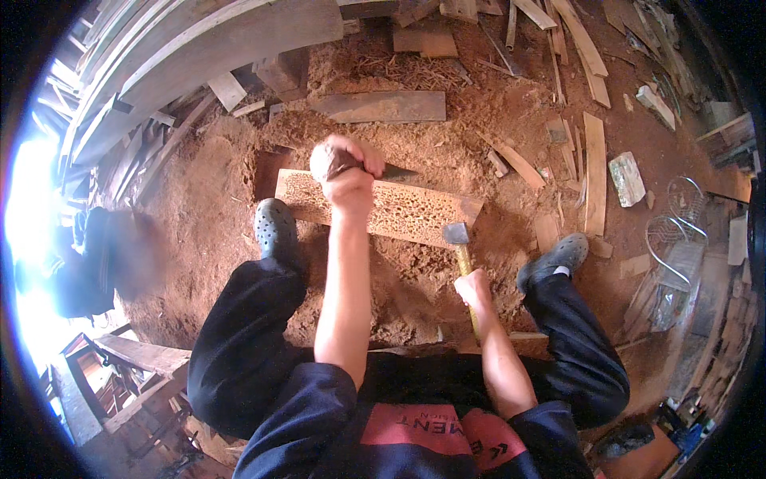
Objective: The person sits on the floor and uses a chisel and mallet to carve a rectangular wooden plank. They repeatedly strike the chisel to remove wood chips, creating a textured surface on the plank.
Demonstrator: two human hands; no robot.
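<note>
Hands grip chisel (391, 170) and hammer (459, 243) over plank (415, 211).

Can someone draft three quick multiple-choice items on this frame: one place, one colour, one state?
1. Where is the plank?
A. On the ground between the shoes
B. On a bench
C. Leaning on a wall

2. What colour is the hammer handle?
A. Blue
B. Yellow
C. Black

3. What is the left hand doing?
A. Lying open
B. Gripping a chisel over the plank
C. Resting on a knee

Answers: 1 A, it lies on the sawdust between both feet. 2 B, the handle shows yellow above the right hand. 3 B, the fist is closed round the tool.
</note>
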